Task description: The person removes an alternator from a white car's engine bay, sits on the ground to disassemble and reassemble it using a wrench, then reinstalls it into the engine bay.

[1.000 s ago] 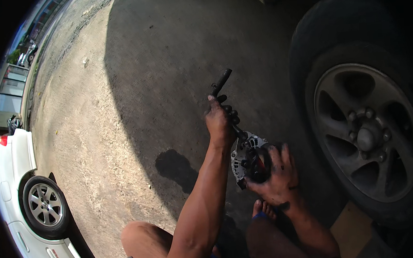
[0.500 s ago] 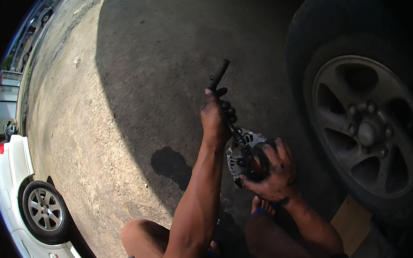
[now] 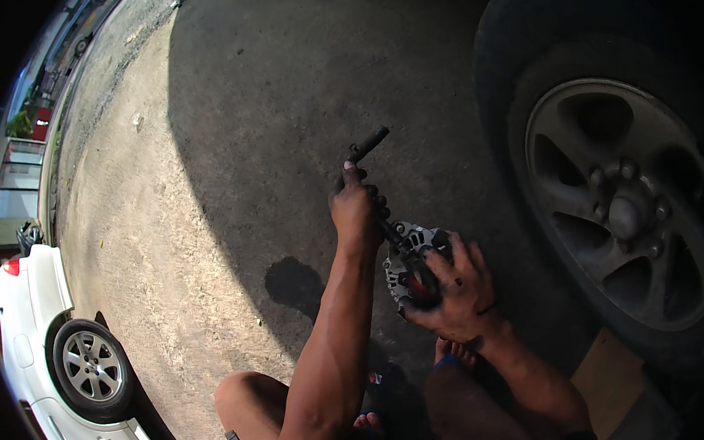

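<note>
Head view, frame centre: left hand fisted around black wrench handle; right hand fingers spread, clasping alternator.

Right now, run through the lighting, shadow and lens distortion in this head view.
Head view: hard sun bleaches the concrete ground at left, while a broad shadow covers the centre, where the left hand grips a dark wrench and the right hand steadies a metal alternator. The big wheel sits in deep shade. Fisheye bends the white car along the black rim.
</note>
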`<state>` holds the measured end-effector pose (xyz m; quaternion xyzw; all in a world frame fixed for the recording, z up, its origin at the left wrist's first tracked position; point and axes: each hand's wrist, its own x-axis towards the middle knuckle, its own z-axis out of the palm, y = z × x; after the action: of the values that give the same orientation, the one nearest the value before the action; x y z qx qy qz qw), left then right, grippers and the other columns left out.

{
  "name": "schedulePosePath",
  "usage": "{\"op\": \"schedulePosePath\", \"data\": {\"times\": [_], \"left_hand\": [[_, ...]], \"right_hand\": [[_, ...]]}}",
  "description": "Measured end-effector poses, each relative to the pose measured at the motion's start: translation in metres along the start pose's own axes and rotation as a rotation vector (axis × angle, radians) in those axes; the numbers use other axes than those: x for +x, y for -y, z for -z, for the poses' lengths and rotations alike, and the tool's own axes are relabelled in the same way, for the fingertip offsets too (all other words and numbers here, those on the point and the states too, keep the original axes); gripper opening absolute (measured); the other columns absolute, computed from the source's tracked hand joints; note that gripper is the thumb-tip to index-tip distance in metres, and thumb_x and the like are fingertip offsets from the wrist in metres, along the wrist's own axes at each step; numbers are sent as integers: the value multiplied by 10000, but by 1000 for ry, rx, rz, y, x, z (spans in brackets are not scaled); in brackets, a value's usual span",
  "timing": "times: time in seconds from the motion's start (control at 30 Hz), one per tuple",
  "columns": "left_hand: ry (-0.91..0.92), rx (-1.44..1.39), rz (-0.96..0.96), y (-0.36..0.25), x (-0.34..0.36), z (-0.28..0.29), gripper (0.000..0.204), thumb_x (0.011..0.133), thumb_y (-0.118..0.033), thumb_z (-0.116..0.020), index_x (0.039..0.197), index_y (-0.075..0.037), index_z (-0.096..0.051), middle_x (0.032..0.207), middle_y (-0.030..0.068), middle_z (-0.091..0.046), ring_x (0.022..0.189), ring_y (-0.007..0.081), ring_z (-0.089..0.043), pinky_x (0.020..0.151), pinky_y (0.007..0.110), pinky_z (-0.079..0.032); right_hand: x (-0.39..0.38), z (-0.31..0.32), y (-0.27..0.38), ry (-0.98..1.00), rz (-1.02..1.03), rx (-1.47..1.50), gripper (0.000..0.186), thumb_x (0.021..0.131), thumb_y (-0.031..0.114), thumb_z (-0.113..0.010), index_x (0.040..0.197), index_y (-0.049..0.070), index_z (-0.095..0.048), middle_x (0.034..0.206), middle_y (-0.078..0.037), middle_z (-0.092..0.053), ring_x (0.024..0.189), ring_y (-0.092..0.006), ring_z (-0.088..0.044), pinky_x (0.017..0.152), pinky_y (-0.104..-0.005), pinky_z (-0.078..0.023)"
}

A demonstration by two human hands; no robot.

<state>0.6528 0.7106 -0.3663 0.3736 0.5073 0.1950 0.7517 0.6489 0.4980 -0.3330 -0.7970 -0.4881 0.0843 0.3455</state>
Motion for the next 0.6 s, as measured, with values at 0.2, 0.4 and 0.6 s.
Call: {"op": "schedulePosePath", "data": {"times": [0.2, 0.4, 0.6], "left_hand": [[-23, 32, 5, -9, 0, -4, 342, 1073, -383, -508, 1063, -40, -499, 663, 39, -481, 505, 171, -503, 433, 345, -409], [67, 253, 1, -11, -2, -12, 290, 1070, -368, -523, 1001, -91, -475, 633, -6, -417, 474, 136, -433, 426, 324, -340], [165, 256, 90, -9, 1, -20, 280, 1069, -366, -522, 979, -105, -477, 595, -32, -402, 440, 114, -398, 413, 321, -313]], "right_hand": [[-1, -9, -6, -81, 32, 8, 986, 583, 335, -949, 1378, 43, -443, 1359, -323, -466, 1237, -521, -535, 1004, -718, -414], [1, -12, -15, -89, 79, 7, 973, 543, 316, -951, 1349, 53, -473, 1351, -303, -468, 1161, -524, -569, 993, -690, -449], [13, -4, -8, -67, -3, 19, 866, 528, 292, -939, 1261, 36, -556, 1300, -295, -514, 1105, -503, -579, 943, -607, -512]]}}
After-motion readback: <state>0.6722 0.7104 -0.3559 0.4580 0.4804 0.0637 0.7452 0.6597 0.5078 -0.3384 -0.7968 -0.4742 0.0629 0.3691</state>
